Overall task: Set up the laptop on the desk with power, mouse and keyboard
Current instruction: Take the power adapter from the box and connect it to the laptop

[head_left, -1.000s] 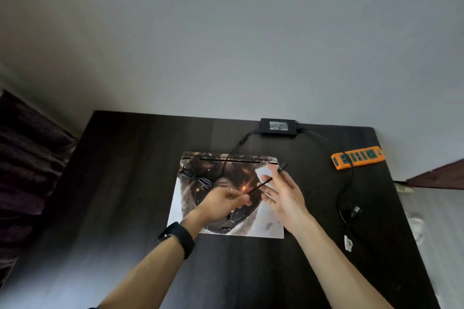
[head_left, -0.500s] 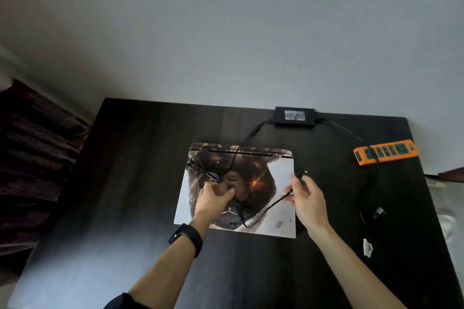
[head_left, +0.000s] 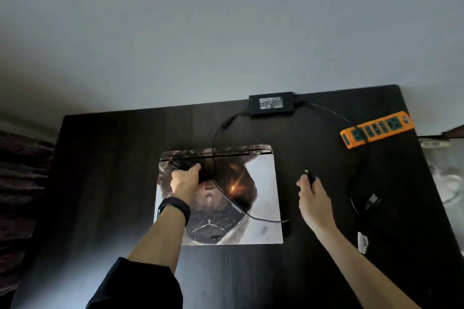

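The closed laptop (head_left: 218, 195) lies mid-desk, unplugged; the left hand (head_left: 184, 178) grips a dark mouse on its lid, the right hand (head_left: 312, 195) pinches the cable plug (head_left: 309, 175) just right of it, no keyboard visible

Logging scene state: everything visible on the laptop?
The laptop lies shut and flat mid-desk, hinge edge away from the person. Its lid carries a printed figure-artwork skin, brown and pale. A thin black cable trails across the lid. The left hand rests on its far-left part, gripping a dark object.
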Demonstrator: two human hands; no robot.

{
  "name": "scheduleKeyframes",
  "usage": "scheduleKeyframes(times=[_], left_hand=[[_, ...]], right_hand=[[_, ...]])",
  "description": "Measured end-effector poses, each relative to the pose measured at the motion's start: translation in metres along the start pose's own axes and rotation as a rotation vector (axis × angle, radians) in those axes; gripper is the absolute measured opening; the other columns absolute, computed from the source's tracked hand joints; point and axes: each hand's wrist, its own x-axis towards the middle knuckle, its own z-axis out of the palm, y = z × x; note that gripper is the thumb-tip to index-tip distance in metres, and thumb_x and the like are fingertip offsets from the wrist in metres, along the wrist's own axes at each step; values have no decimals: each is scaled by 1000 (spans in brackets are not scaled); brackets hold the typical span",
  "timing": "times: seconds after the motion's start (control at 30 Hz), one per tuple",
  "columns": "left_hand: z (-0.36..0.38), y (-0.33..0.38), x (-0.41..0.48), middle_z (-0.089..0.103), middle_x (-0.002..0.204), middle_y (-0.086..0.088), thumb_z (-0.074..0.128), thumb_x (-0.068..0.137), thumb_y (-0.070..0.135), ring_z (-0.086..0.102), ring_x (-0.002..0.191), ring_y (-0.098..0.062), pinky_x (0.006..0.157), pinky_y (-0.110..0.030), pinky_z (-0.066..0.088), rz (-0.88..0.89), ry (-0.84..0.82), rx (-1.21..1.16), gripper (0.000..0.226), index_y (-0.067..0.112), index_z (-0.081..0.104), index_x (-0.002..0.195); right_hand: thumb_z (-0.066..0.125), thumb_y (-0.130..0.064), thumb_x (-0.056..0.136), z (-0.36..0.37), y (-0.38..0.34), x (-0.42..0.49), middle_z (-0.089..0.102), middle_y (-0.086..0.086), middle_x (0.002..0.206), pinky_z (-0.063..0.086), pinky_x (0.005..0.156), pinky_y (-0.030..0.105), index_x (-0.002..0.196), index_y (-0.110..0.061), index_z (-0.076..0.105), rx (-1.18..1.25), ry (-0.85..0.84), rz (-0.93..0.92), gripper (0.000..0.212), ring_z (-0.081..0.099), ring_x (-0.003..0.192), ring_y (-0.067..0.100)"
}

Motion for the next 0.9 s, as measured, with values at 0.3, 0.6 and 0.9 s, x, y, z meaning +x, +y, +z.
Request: scheduleKeyframes(times=[0.3, 0.6, 0.9], left_hand=[[39, 141, -22, 59, 108, -13, 56, 100, 26, 60, 86, -24, 64, -34, 52, 54, -80, -573, 37, 2, 51, 127], [34, 123, 18, 62, 128, -16, 36, 95, 64, 58, 117, -34, 97, -37, 44, 443, -24, 864, 69, 8, 59, 128], [27, 59, 42, 29, 153, -2, 52, 90, 59, 30, 142, -27, 118, -49, 23, 832, 117, 928, 65, 33, 36, 147]], right_hand=[[39, -41, 104, -20, -81, 74, 65, -4, 105, 43, 74, 15, 125, -33, 55, -4, 119, -410, 28, 64, 94, 7], [40, -37, 105, 31, -83, 133, 67, -13, 98, 58, 75, 25, 123, -22, 51, 20, 2, -382, 25, 68, 75, -5], [45, -30, 104, 61, -74, 136, 61, 0, 87, 41, 61, 20, 114, -18, 54, -150, 168, -557, 18, 59, 72, 8]])
